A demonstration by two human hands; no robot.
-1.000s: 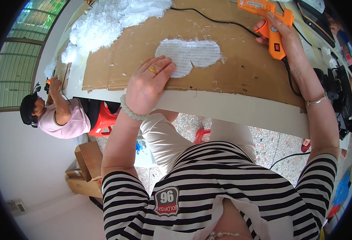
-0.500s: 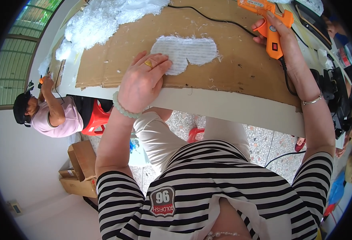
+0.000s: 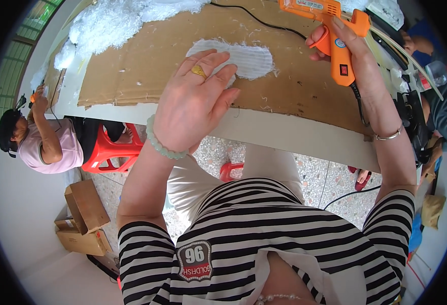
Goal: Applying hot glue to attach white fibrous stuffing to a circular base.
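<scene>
Think of a clock on the middle of the view. At 6 is a striped shirt (image 3: 284, 223). At 11 is the left hand (image 3: 192, 96), fingers a bit spread, over a white fuzzy pad (image 3: 254, 58); I can't tell if they touch. The pad lies just past 12 on brown cardboard (image 3: 294, 96). Between 1 and 2, the right hand (image 3: 360, 55) curls its fingers round an orange glue gun (image 3: 341, 63). Farther off, near 11, sits a fluffy white heap (image 3: 106, 28).
</scene>
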